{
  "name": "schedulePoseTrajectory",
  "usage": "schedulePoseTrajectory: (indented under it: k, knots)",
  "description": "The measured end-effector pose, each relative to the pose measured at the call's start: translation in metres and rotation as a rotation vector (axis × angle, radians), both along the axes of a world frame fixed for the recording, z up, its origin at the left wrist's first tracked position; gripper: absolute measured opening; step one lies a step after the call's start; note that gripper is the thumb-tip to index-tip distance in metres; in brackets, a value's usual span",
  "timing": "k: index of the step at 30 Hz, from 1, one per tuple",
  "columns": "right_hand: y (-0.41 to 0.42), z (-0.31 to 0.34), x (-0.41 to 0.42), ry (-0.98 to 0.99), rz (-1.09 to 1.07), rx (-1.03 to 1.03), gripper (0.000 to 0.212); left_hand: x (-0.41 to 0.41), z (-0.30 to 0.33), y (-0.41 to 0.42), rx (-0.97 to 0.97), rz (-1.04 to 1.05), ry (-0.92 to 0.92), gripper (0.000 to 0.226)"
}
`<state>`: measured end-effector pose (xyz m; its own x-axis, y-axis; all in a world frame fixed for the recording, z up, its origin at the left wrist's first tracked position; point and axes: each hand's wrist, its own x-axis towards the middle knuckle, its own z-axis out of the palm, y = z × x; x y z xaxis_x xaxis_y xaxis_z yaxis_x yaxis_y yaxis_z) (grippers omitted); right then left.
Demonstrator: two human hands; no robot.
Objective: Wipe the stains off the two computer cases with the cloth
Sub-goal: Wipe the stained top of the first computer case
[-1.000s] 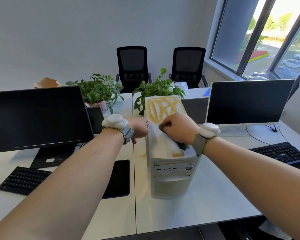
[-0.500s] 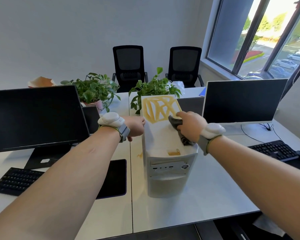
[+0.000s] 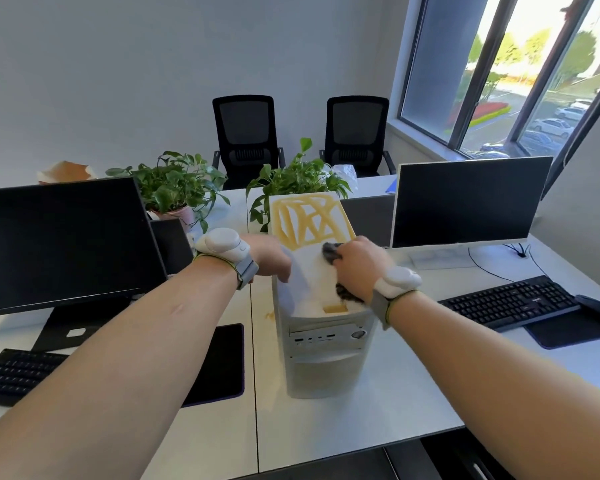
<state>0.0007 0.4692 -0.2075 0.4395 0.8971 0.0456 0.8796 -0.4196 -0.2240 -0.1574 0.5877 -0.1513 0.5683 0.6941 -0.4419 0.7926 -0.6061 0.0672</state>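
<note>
You have one computer case [image 3: 321, 344] here. Around it stand two monitors [image 3: 465, 202], two keyboards [image 3: 508, 303] and two plants [image 3: 177, 185]; behind it, two chairs [image 3: 245, 136].

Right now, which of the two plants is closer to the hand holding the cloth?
The plant right behind the computer case is nearer the right hand gripping the cloth. The other plant stands farther left, beside the black monitor.

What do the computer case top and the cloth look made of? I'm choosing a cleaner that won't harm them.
The computer case top looks like painted metal or plastic, off-white and smooth with a soft sheen; which one is unclear. The cloth, bunched in the right hand, looks like soft dark grey fabric, matte and creased, possibly microfibre.
</note>
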Motion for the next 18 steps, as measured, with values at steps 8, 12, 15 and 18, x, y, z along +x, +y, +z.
schedulePoseTrajectory:
  k: [8, 12, 15, 18]
  knots:
    - [0.014, 0.003, 0.050, 0.062, -0.351, 0.130, 0.026, 0.012, -0.009, 0.007, 0.110, -0.100, 0.005, 0.096]
    - [0.035, 0.013, 0.055, 0.044, -0.253, 0.108, 0.029, 0.020, -0.003, 0.007, 0.095, -0.107, 0.024, 0.074]
    - [0.044, 0.007, 0.042, 0.000, -0.055, -0.070, 0.033, 0.026, -0.004, 0.010, 0.103, -0.111, 0.047, 0.073]
    - [0.048, 0.003, 0.036, 0.150, -0.147, -0.072, 0.031, 0.030, -0.007, 0.013, 0.125, -0.114, 0.058, 0.069]
